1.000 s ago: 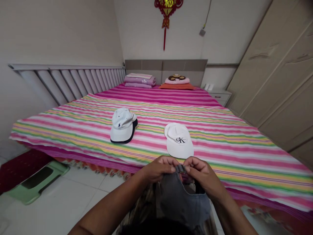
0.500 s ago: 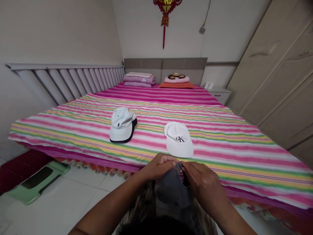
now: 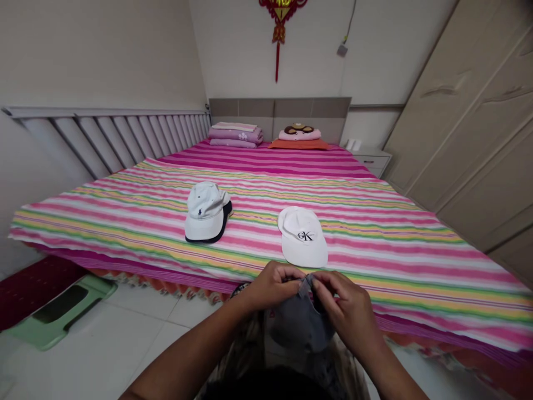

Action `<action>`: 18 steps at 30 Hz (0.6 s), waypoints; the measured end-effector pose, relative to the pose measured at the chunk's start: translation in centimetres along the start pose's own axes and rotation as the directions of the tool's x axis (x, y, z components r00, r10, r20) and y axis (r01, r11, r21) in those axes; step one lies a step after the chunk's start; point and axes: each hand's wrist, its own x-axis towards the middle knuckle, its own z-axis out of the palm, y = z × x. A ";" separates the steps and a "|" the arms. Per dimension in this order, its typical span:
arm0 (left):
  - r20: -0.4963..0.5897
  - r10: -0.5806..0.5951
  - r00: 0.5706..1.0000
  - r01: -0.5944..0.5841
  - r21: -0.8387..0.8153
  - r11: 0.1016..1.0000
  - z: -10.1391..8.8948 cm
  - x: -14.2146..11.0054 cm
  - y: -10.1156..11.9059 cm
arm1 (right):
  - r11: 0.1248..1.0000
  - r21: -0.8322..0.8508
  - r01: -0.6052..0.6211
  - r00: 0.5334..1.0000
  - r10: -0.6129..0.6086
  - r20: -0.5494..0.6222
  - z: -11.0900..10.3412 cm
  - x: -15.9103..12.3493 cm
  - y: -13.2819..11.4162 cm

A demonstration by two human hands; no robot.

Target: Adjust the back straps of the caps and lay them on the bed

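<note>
A grey cap (image 3: 302, 325) hangs over my lap at the bed's front edge, its back strap and opening turned up. My left hand (image 3: 277, 286) pinches the strap from the left, thumb and fingers closed. From the right, my right hand (image 3: 347, 303) grips the strap's other side with thumb and forefinger. Just beyond my hands lies a white cap (image 3: 303, 239) with dark lettering, brim toward me. Farther left, a white cap with a small dark logo (image 3: 205, 214) rests on top of a dark-brimmed cap (image 3: 228, 214).
The striped bedspread (image 3: 137, 205) covers the bed. Folded purple bedding (image 3: 235, 136) and a pink and orange stack (image 3: 300, 139) sit by the headboard (image 3: 250, 108). A green stool (image 3: 62, 311) stands on the floor at left. A wardrobe (image 3: 466, 128) is at right.
My right hand's fingers have shifted on the cap's strap, with the thumb now showing in a pinch. The grey cap has tilted slightly and moved a little right.
</note>
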 end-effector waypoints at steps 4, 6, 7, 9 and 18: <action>0.007 0.037 0.999 -0.037 0.007 0.999 0.3 -0.2 0.0 | 0.996 -0.088 0.029 0.999 -0.026 0.031 0.1 0.1 0.3; -0.016 0.010 1.000 -0.010 -0.034 0.999 0.4 -0.4 0.0 | 0.996 -0.035 -0.079 0.997 0.080 0.016 0.1 0.1 0.6; -0.031 -0.011 0.999 0.009 -0.055 0.998 0.4 -0.4 -0.1 | 0.993 -0.009 -0.114 0.993 0.114 -0.002 0.1 0.1 0.7; -0.049 -0.038 0.998 0.034 -0.085 0.996 0.4 -0.3 -0.2 | 0.997 -0.005 -0.080 0.997 0.080 -0.013 -0.1 0.0 0.7; -0.024 -0.123 0.992 0.112 -0.265 0.958 -0.1 -0.1 -1.1 | 0.923 -0.203 0.327 0.945 -0.319 0.071 0.3 -1.0 0.0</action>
